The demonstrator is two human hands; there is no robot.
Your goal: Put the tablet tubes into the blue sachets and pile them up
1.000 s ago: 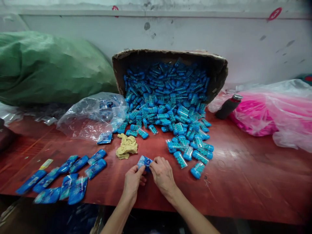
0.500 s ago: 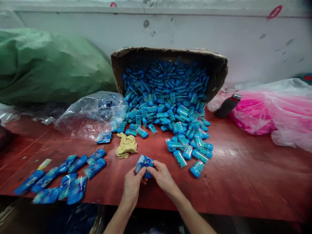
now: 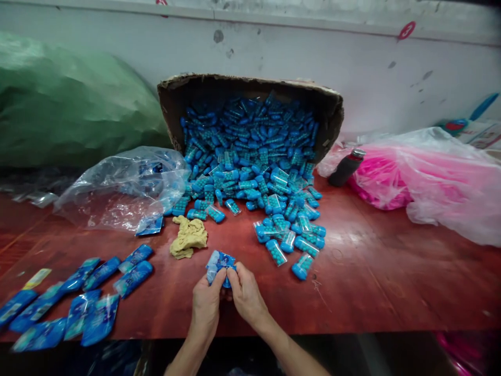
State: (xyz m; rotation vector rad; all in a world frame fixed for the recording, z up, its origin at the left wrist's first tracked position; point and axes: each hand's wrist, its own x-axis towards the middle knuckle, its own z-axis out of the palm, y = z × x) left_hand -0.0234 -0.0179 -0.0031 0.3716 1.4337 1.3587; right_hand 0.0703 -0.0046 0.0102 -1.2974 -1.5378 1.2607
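Between my two hands, over the front part of the table, is a small blue printed packet (image 3: 219,261). My left hand (image 3: 207,300) grips its left side, thumb on top. My right hand (image 3: 246,295) pinches it from the right, the thumbs close together. The fingers beneath are mostly hidden, and I cannot tell what is inside the packet. Several filled blue printed packets (image 3: 99,318) lie to the left. Beyond my hands are loose clear-and-blue bottles (image 3: 276,253) of small blue balls. A crumpled yellow lump (image 3: 188,236) sits just past the held packet.
An open cardboard box (image 3: 172,122) lies on its side, spilling many bottles onto the red table (image 3: 376,292). A clear plastic bag (image 3: 104,193) and a large green sack (image 3: 74,99) are at left. At right are a dark flask (image 3: 346,168) and a bag of pink items (image 3: 381,180).
The camera view has turned slightly right, so the scene sits further left. Both hands still hold the packet, and my right hand has shifted on it, its thumb now nearer the left one.
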